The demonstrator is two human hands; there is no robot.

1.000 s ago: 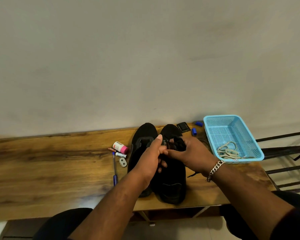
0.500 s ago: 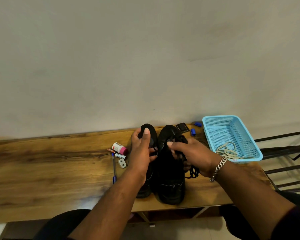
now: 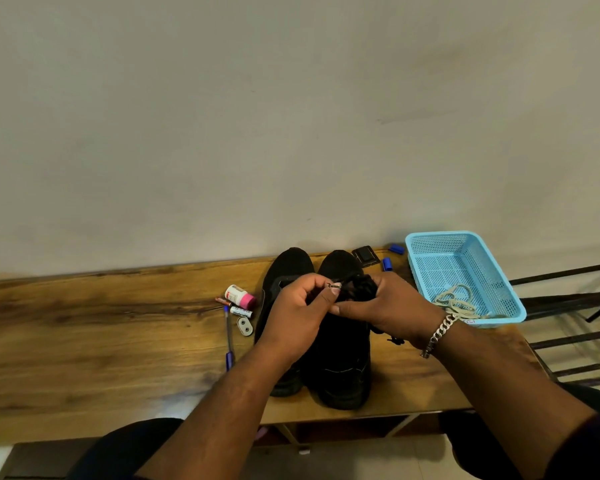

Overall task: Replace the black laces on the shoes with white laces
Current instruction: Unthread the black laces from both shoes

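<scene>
both hands are bunched over the right shoe (image 3: 343, 362) at lower centre, left hand (image 3: 297, 311) pinching a black lace (image 3: 359, 289) tip, right hand (image 3: 385, 304) gripping the wad, while the white laces (image 3: 456, 301) sit in the blue basket (image 3: 430, 242) just right, nearest the right hand.

We see two black shoes (image 3: 340, 368) side by side near the desk's right end, toes toward the back edge, heels at the front edge. A bunched black lace (image 3: 359, 288) sits above the right shoe. White laces (image 3: 456, 303) lie coiled in the blue basket's (image 3: 440, 240) near corner.
</scene>
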